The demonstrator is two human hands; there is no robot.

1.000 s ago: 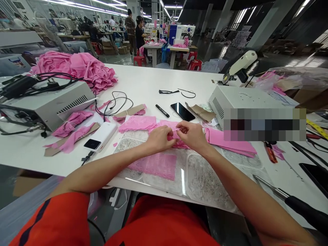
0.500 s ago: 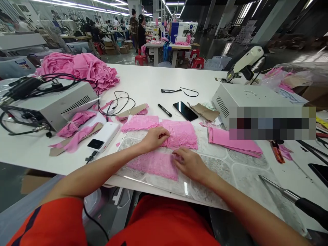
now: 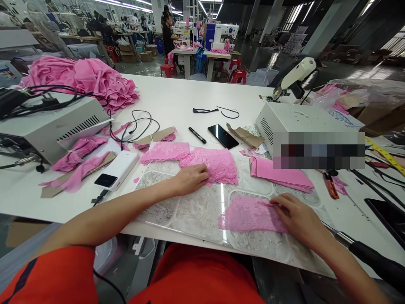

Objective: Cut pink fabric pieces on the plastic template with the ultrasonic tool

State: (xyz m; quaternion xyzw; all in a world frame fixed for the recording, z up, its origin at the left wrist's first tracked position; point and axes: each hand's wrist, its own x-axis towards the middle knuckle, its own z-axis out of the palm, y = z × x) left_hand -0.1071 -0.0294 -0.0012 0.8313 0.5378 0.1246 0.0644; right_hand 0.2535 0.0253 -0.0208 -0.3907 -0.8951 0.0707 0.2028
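A sheer pink lace piece (image 3: 253,214) lies nearly flat on the marble-patterned mat (image 3: 199,211). My right hand (image 3: 297,217) pinches its right edge between thumb and fingers. Farther back on the mat is a pile of pink lace pieces (image 3: 218,162). At that pile's near left corner, my left hand (image 3: 192,178) has its fingers closed on the lace; the fingertips are partly hidden. Left of it sits another small stack of pink lace (image 3: 167,151), touching the pile. Folded pink fabric (image 3: 281,174) rests behind my right hand.
A soldering-iron-like tool with a black handle (image 3: 376,259) lies beside my right forearm. Grey boxes stand at left (image 3: 63,131) and right (image 3: 303,120). Around the mat are a phone (image 3: 223,136), a marker (image 3: 197,135), a white power bank (image 3: 118,171) and orange-handled cutters (image 3: 330,185).
My right hand has moved right, dragging the sheer lace piece across the mat away from the pile. My left hand stays at the pile's near edge. The view has shifted slightly.
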